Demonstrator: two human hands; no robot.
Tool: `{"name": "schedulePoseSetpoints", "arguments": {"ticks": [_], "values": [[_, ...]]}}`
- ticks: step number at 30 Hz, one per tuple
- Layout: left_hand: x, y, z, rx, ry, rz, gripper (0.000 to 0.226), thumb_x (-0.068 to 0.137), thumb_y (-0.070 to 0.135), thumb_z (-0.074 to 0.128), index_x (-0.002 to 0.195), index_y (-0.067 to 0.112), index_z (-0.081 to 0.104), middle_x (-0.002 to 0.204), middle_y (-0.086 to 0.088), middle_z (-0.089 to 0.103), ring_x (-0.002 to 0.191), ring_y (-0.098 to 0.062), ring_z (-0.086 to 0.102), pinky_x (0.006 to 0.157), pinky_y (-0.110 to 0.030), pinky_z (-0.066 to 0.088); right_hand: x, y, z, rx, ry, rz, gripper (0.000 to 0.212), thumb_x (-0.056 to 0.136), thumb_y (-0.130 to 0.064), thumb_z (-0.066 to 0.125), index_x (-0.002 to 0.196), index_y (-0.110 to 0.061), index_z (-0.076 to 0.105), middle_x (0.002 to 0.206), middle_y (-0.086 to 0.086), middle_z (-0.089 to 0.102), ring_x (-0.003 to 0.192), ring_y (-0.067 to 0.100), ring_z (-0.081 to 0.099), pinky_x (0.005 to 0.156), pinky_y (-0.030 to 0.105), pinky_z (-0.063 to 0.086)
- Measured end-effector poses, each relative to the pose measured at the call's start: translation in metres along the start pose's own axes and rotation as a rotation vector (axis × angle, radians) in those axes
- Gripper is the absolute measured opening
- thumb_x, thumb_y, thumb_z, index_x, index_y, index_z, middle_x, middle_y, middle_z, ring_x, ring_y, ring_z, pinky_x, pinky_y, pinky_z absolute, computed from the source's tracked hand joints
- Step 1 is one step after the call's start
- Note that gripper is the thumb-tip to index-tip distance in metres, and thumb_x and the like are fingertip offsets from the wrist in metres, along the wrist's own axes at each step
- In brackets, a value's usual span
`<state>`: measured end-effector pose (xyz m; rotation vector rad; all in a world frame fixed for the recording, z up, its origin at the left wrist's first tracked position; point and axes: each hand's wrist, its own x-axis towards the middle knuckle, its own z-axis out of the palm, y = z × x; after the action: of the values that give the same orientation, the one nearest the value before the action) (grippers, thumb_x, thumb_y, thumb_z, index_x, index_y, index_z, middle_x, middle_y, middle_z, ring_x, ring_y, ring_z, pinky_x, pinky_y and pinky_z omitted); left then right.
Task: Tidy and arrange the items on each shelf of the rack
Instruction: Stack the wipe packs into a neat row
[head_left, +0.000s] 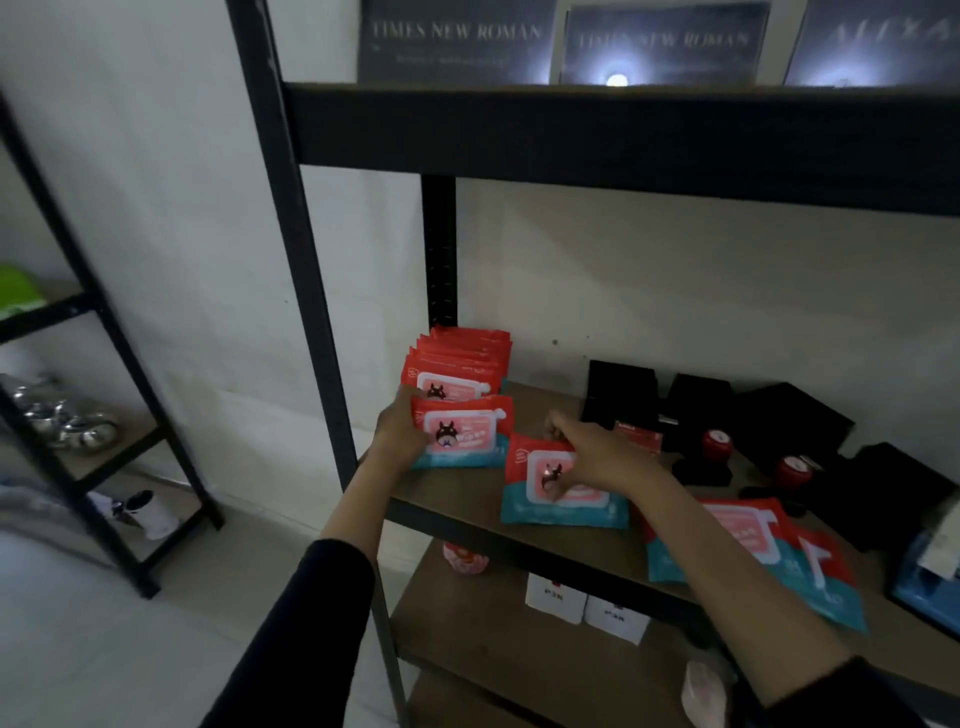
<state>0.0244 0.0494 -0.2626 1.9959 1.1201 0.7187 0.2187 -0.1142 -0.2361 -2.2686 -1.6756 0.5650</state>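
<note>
On the middle shelf (550, 525) of the rack (291, 218), a row of upright wipe packs (460, 364) stands at the back left corner, with one pack (462, 439) just before that row and another pack (563, 491) lying flat to its right. Right of the row sit boxes (701, 410) against the wall, two stamps (719, 449) before them, and loose packs (748, 540) at the shelf's front edge

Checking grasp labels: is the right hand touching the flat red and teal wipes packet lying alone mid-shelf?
Touching. The head view shows the right hand gripping the red and teal wipes packet by its top edge.
</note>
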Motion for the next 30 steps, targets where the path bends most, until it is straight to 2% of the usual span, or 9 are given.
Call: {"name": "schedulePoseSetpoints", "arguments": {"ticks": [5, 8, 13, 17, 20, 23, 26, 28, 30], "values": [[0.028, -0.007, -0.016, 0.047, 0.053, 0.013, 0.020, 0.089, 0.001, 0.052, 0.098, 0.014, 0.041, 0.093, -0.006, 0.056, 0.086, -0.023, 0.058, 0.064, -0.024, 0.040, 0.026, -0.035, 0.015, 0.049, 0.137, -0.082, 0.054, 0.073, -0.026, 0.081, 0.102, -0.042, 0.038, 0.115, -0.017, 0.059, 0.100, 0.005, 0.058, 0.088, 0.031, 0.048], [0.039, -0.009, -0.018, 0.043, 0.031, 0.053, 0.015, 0.093, 0.004, 0.051, 0.098, 0.014, 0.041, 0.091, -0.002, 0.055, 0.075, -0.012, 0.056, 0.054, -0.011, 0.038, 0.043, -0.052, 0.026, 0.063, 0.187, -0.136, 0.048, 0.079, -0.027, 0.077, 0.111, -0.039, 0.044, 0.125, -0.009, 0.061, 0.108, 0.008, 0.063, 0.093, 0.036, 0.053], [0.047, -0.016, -0.012, -0.094, 0.070, 0.046, 0.015, 0.094, 0.005, 0.053, 0.101, 0.013, 0.042, 0.084, 0.008, 0.056, 0.064, 0.003, 0.058, 0.050, -0.005, 0.044, 0.071, -0.068, 0.044, -0.024, 0.358, -0.204, 0.038, 0.081, -0.038, 0.073, 0.108, -0.032, 0.047, 0.126, -0.004, 0.061, 0.112, 0.016, 0.063, 0.097, 0.041, 0.051], [0.055, -0.022, -0.010, -0.301, 0.151, -0.054, 0.019, 0.096, 0.006, 0.048, 0.115, 0.006, 0.042, 0.106, -0.008, 0.058, 0.080, -0.012, 0.060, 0.061, -0.020, 0.051, 0.090, -0.077, 0.059, -0.028, 0.470, -0.236, 0.047, 0.084, -0.038, 0.071, 0.124, -0.025, 0.050, 0.134, -0.003, 0.057, 0.124, 0.015, 0.054, 0.109, 0.037, 0.038], [0.057, -0.022, -0.005, -0.490, 0.195, -0.141, 0.025, 0.102, 0.020, 0.038, 0.124, 0.007, 0.042, 0.098, -0.001, 0.057, 0.077, -0.008, 0.061, 0.058, -0.017, 0.050, 0.105, -0.079, 0.068, -0.107, 0.557, -0.233, 0.055, 0.080, -0.044, 0.074, 0.126, -0.024, 0.051, 0.128, -0.003, 0.059, 0.120, 0.019, 0.054, 0.108, 0.039, 0.039], [0.053, -0.025, 0.006, -0.684, 0.210, -0.182, 0.033, 0.100, 0.032, 0.042, 0.127, 0.013, 0.038, 0.107, -0.004, 0.058, 0.085, -0.015, 0.065, 0.068, -0.026, 0.055, 0.106, -0.076, 0.074, -0.111, 0.661, -0.247, 0.059, 0.074, -0.050, 0.077, 0.122, -0.025, 0.054, 0.123, -0.002, 0.060, 0.116, 0.022, 0.056, 0.106, 0.044, 0.041], [0.047, -0.027, 0.016, -0.782, 0.187, -0.190, 0.036, 0.099, 0.031, 0.046, 0.129, 0.016, 0.032, 0.106, 0.005, 0.056, 0.085, -0.013, 0.064, 0.065, -0.024, 0.055, 0.092, -0.066, 0.079, -0.042, 0.793, -0.144, 0.081, 0.067, -0.053, 0.080, 0.134, -0.026, 0.045, 0.139, 0.000, 0.048, 0.128, 0.021, 0.046, 0.108, 0.050, 0.038], [0.044, -0.027, 0.021, -0.806, 0.183, -0.201, 0.038, 0.098, 0.030, 0.048, 0.130, 0.019, 0.031, 0.102, 0.008, 0.056, 0.083, -0.011, 0.063, 0.062, -0.021, 0.055, 0.099, -0.045, 0.095, 0.183, 0.743, 0.080, 0.104, 0.059, -0.063, 0.080, 0.144, -0.025, 0.034, 0.149, -0.004, 0.036, 0.137, 0.015, 0.034, 0.112, 0.043, 0.030], [0.046, -0.031, 0.029, -0.829, 0.193, -0.237, 0.045, 0.096, 0.034, 0.051, 0.133, 0.018, 0.032, 0.110, 0.001, 0.059, 0.085, -0.015, 0.066, 0.066, -0.026, 0.056, 0.125, -0.013, 0.122, 0.394, 0.463, 0.209, 0.120, 0.046, -0.081, 0.075, 0.146, -0.036, 0.025, 0.148, -0.011, 0.033, 0.139, 0.015, 0.034, 0.113, 0.039, 0.030]]}}
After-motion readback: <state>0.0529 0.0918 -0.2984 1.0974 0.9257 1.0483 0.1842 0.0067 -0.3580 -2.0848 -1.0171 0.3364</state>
